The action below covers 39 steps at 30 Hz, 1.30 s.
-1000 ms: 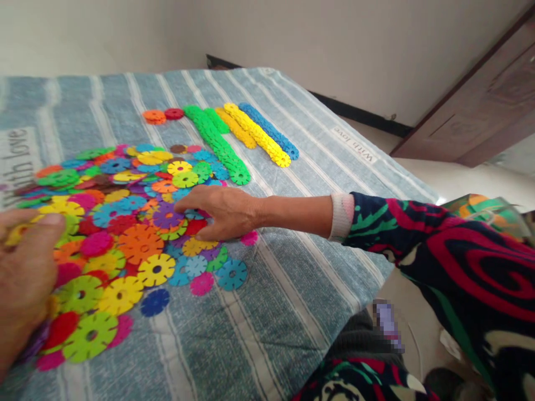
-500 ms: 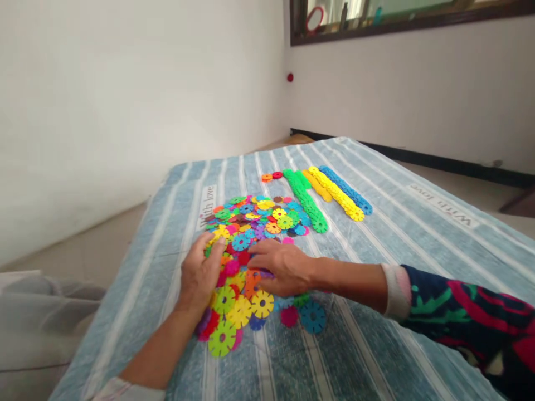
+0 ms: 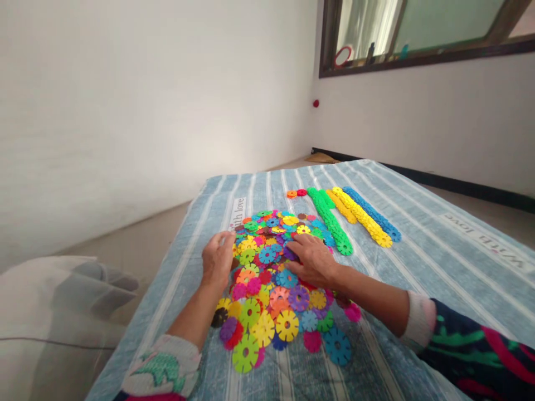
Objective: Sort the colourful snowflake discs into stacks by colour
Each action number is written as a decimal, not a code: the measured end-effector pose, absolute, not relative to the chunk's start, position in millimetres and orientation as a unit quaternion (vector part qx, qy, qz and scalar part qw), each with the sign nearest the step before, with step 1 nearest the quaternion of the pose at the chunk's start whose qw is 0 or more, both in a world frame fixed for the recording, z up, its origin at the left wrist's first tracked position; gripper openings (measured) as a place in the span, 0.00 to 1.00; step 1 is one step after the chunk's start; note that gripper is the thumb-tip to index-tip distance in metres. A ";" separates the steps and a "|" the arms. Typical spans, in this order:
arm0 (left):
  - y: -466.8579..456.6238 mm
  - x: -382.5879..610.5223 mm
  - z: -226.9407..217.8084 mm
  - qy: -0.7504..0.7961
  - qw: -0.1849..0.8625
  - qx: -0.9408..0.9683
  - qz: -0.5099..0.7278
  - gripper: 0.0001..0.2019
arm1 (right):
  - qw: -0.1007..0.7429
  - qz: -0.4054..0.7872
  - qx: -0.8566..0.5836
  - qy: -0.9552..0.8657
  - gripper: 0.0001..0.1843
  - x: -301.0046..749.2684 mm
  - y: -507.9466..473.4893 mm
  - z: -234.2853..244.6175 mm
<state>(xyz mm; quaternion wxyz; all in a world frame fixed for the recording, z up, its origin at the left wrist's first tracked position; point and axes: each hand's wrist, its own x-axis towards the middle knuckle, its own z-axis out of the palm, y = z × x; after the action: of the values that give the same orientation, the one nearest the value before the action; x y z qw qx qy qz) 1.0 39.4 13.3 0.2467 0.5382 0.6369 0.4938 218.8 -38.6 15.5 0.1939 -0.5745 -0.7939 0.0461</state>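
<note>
A heap of slotted plastic snowflake discs (image 3: 267, 255) in many colours lies spread over the striped cloth. At the heap's left edge is my left hand (image 3: 217, 260), its fingers loosely bent and the fingertips beside the discs. I see nothing held in it. My right hand (image 3: 313, 260) rests palm down over the heap's right side, fingers apart and touching discs; what lies under the palm is hidden. Nearer me, a lime green disc (image 3: 245, 353) and a blue disc (image 3: 337, 346) lie at the heap's front edge.
Behind the heap, to the right, lie linked rows of discs: a green row (image 3: 332, 225), a yellow row (image 3: 363, 217) and a blue row (image 3: 371, 213), with a shorter orange row (image 3: 343, 209). An orange disc (image 3: 291, 194) and a red disc (image 3: 301, 192) lie left of them.
My right hand has moved farther back over the heap, uncovering discs near the front. My left hand stays at the left edge, its fingers closer together. The whole view has shifted.
</note>
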 end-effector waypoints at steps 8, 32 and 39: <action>38.9 -12.2 4.1 0.598 0.321 0.536 0.501 0.21 | 0.216 0.059 -0.496 -0.839 0.12 179.6 -30.0 14.5; 32.4 -18.0 8.4 0.605 0.294 0.569 0.472 0.21 | 0.229 0.101 -0.574 -0.780 0.13 207.3 -59.9 10.6; 28.5 -15.0 14.1 0.608 0.292 0.564 0.477 0.21 | 0.200 0.031 -0.640 -0.741 0.19 215.8 -49.0 19.4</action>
<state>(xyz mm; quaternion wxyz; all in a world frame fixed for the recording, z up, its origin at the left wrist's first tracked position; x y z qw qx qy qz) -15.0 28.5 14.1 0.2923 0.5639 0.6076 0.4768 215.8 -49.0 19.4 0.2002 -0.6399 -0.7413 0.0309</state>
